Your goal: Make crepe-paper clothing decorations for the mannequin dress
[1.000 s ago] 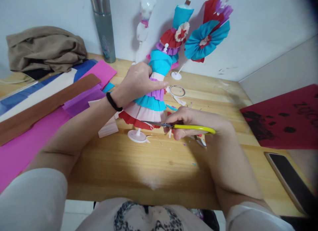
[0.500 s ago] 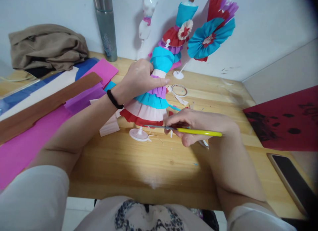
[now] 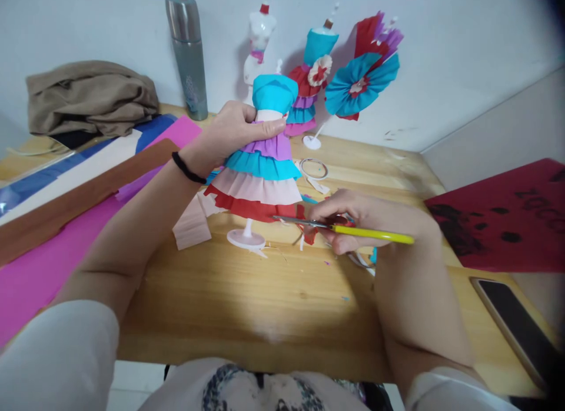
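Note:
My left hand [image 3: 241, 128] is closed round the waist of a small dress form [image 3: 247, 237] on a white round base. It wears a tiered crepe paper dress [image 3: 265, 163] with a blue top and purple, blue, pale pink and red ruffles. In my right hand [image 3: 353, 219] are scissors [image 3: 371, 233] with a yellow handle. Their blades point left and lie along the red bottom ruffle [image 3: 251, 209]. A red paper strip [image 3: 310, 234] hangs by my right fingers. Whether the blades are fully closed is hard to make out.
Three more dress forms stand at the wall, one dressed form [image 3: 321, 46] among them. A flask [image 3: 188, 63], a brown cloth [image 3: 92, 99] and coloured paper sheets [image 3: 88, 205] lie left. On the right are a phone [image 3: 507, 322] and a red panel [image 3: 503, 216]. Paper scraps [image 3: 192, 225] litter the table.
The dress has turned and tilted toward me, its ruffles spreading wider. My right hand and the scissors have shifted slightly right. A red strip now shows below the right fingers. The view has moved a little.

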`<action>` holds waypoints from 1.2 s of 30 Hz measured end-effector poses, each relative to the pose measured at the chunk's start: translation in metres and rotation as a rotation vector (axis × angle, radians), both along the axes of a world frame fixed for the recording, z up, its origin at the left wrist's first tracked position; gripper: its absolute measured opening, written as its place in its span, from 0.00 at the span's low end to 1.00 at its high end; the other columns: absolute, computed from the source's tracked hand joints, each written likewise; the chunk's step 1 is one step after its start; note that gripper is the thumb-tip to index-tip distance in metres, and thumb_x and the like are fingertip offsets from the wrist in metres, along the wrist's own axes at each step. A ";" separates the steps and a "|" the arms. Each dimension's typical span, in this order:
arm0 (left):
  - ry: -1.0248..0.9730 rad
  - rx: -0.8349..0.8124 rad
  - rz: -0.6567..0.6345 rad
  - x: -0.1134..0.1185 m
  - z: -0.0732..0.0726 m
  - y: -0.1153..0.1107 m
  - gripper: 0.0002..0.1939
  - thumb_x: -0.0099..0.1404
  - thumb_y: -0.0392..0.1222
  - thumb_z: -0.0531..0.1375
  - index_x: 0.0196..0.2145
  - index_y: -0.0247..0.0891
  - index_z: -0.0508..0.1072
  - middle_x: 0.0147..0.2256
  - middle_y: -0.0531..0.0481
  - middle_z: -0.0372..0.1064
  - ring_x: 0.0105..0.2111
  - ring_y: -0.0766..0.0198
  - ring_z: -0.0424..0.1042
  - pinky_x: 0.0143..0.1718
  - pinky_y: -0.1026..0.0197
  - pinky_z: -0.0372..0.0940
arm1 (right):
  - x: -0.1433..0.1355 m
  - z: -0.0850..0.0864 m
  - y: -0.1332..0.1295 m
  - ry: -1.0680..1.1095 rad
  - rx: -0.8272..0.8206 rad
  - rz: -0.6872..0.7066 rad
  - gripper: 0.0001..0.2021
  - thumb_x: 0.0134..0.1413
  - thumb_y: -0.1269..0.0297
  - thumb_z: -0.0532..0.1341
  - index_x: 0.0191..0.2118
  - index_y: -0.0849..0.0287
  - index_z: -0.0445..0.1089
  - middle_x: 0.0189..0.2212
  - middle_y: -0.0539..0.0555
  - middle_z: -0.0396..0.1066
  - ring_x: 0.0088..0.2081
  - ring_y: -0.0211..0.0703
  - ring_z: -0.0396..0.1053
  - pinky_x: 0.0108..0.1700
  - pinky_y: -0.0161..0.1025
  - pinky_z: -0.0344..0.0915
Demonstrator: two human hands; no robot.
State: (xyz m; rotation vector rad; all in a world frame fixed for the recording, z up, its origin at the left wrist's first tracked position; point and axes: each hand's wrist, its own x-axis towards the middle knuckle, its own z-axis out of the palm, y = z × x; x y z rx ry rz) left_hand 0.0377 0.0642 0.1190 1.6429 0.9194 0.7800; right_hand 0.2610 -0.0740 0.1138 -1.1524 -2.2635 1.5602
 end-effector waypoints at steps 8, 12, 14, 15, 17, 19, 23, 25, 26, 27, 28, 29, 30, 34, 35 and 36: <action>0.075 0.029 -0.130 0.002 -0.001 -0.004 0.19 0.63 0.41 0.65 0.19 0.35 0.64 0.21 0.55 0.57 0.22 0.73 0.56 0.24 0.66 0.49 | -0.001 -0.004 0.001 0.002 -0.007 -0.050 0.23 0.54 0.45 0.65 0.41 0.63 0.76 0.22 0.47 0.64 0.21 0.32 0.57 0.22 0.30 0.56; 0.071 -0.013 -0.149 0.004 -0.002 -0.004 0.17 0.63 0.39 0.65 0.20 0.35 0.65 0.21 0.55 0.58 0.22 0.72 0.58 0.25 0.66 0.50 | 0.000 -0.007 0.002 -0.014 -0.047 -0.061 0.22 0.54 0.46 0.66 0.40 0.64 0.75 0.22 0.46 0.64 0.20 0.31 0.57 0.20 0.30 0.55; 0.072 -0.049 -0.152 0.004 -0.002 -0.004 0.17 0.64 0.39 0.63 0.20 0.34 0.64 0.21 0.55 0.57 0.22 0.72 0.60 0.26 0.66 0.51 | 0.000 -0.006 0.003 -0.002 -0.042 -0.055 0.22 0.53 0.46 0.67 0.40 0.64 0.75 0.22 0.47 0.64 0.21 0.32 0.58 0.22 0.30 0.57; 0.074 -0.065 -0.152 0.004 -0.002 -0.004 0.17 0.64 0.39 0.63 0.21 0.34 0.64 0.20 0.55 0.57 0.23 0.72 0.61 0.27 0.67 0.52 | 0.000 -0.005 0.003 0.008 -0.040 -0.053 0.23 0.53 0.46 0.67 0.40 0.65 0.76 0.22 0.47 0.64 0.22 0.32 0.59 0.23 0.31 0.58; 0.078 -0.083 -0.153 0.004 -0.001 -0.005 0.16 0.64 0.39 0.63 0.21 0.35 0.64 0.20 0.55 0.57 0.23 0.71 0.61 0.27 0.66 0.52 | 0.000 -0.003 0.003 0.026 -0.035 -0.055 0.24 0.52 0.45 0.67 0.41 0.65 0.76 0.23 0.48 0.66 0.23 0.33 0.60 0.25 0.32 0.60; 0.079 -0.089 -0.156 0.004 -0.001 -0.005 0.17 0.64 0.39 0.63 0.21 0.35 0.65 0.20 0.55 0.57 0.22 0.71 0.61 0.26 0.66 0.52 | 0.000 -0.002 0.003 0.028 -0.031 -0.065 0.24 0.53 0.45 0.66 0.41 0.64 0.76 0.24 0.49 0.67 0.23 0.34 0.60 0.26 0.32 0.61; 0.069 -0.108 -0.183 0.004 -0.002 -0.004 0.19 0.66 0.41 0.64 0.19 0.35 0.64 0.18 0.56 0.56 0.21 0.72 0.56 0.24 0.65 0.50 | 0.001 -0.003 0.003 0.026 -0.044 -0.059 0.21 0.52 0.48 0.67 0.39 0.64 0.76 0.24 0.50 0.68 0.23 0.33 0.60 0.27 0.32 0.61; 0.059 -0.114 -0.210 0.004 -0.003 -0.004 0.19 0.65 0.42 0.65 0.20 0.36 0.65 0.18 0.55 0.58 0.21 0.72 0.55 0.24 0.64 0.50 | 0.001 -0.003 0.003 0.030 -0.048 -0.059 0.20 0.50 0.48 0.69 0.39 0.63 0.76 0.23 0.49 0.68 0.23 0.34 0.61 0.27 0.32 0.61; 0.053 -0.118 -0.222 0.003 -0.003 -0.005 0.19 0.65 0.42 0.65 0.20 0.36 0.66 0.18 0.55 0.58 0.21 0.71 0.55 0.24 0.64 0.50 | 0.001 -0.003 0.003 0.033 -0.053 -0.064 0.20 0.50 0.49 0.69 0.39 0.62 0.76 0.23 0.49 0.68 0.23 0.34 0.61 0.27 0.32 0.61; 0.049 -0.123 -0.232 0.003 -0.003 -0.006 0.18 0.66 0.42 0.65 0.21 0.36 0.66 0.19 0.55 0.60 0.22 0.71 0.56 0.24 0.64 0.51 | 0.001 -0.003 0.003 0.039 -0.060 -0.069 0.20 0.50 0.48 0.69 0.39 0.62 0.76 0.23 0.48 0.68 0.23 0.34 0.61 0.26 0.32 0.61; 0.048 -0.131 -0.238 0.003 -0.002 -0.007 0.17 0.66 0.41 0.64 0.22 0.36 0.67 0.19 0.54 0.61 0.22 0.70 0.56 0.25 0.64 0.52 | 0.001 -0.003 0.002 0.046 -0.066 -0.073 0.20 0.50 0.48 0.69 0.39 0.62 0.76 0.23 0.48 0.68 0.23 0.34 0.60 0.26 0.32 0.61; 0.048 -0.141 -0.244 0.002 -0.001 -0.009 0.17 0.67 0.40 0.64 0.22 0.36 0.67 0.19 0.54 0.62 0.22 0.70 0.56 0.26 0.63 0.53 | 0.000 -0.003 0.002 0.053 -0.069 -0.074 0.20 0.50 0.48 0.69 0.39 0.62 0.76 0.22 0.48 0.67 0.23 0.33 0.60 0.26 0.32 0.60; 0.052 -0.150 -0.244 0.002 0.000 -0.010 0.17 0.67 0.40 0.63 0.22 0.36 0.67 0.19 0.54 0.62 0.22 0.71 0.56 0.26 0.63 0.54 | 0.000 -0.003 0.002 0.060 -0.066 -0.072 0.20 0.50 0.48 0.69 0.38 0.63 0.76 0.22 0.48 0.67 0.22 0.33 0.59 0.25 0.32 0.60; 0.063 -0.154 -0.240 0.003 0.000 -0.013 0.18 0.66 0.42 0.64 0.20 0.36 0.66 0.19 0.54 0.61 0.22 0.71 0.56 0.24 0.64 0.52 | -0.002 -0.004 0.003 0.056 -0.057 -0.052 0.21 0.51 0.48 0.68 0.37 0.64 0.75 0.22 0.48 0.67 0.22 0.32 0.59 0.25 0.31 0.59; 0.064 -0.146 -0.238 0.004 0.000 -0.012 0.18 0.65 0.43 0.64 0.20 0.36 0.66 0.19 0.54 0.61 0.22 0.71 0.57 0.23 0.65 0.51 | -0.001 -0.004 0.003 0.051 -0.063 -0.054 0.21 0.52 0.47 0.68 0.37 0.64 0.74 0.23 0.48 0.67 0.22 0.32 0.59 0.24 0.31 0.59; 0.067 -0.136 -0.234 0.004 -0.001 -0.010 0.18 0.65 0.43 0.65 0.20 0.36 0.66 0.18 0.54 0.61 0.22 0.71 0.57 0.23 0.65 0.50 | -0.001 -0.005 0.003 0.046 -0.070 -0.054 0.21 0.52 0.47 0.68 0.38 0.64 0.74 0.23 0.48 0.67 0.22 0.32 0.59 0.24 0.31 0.59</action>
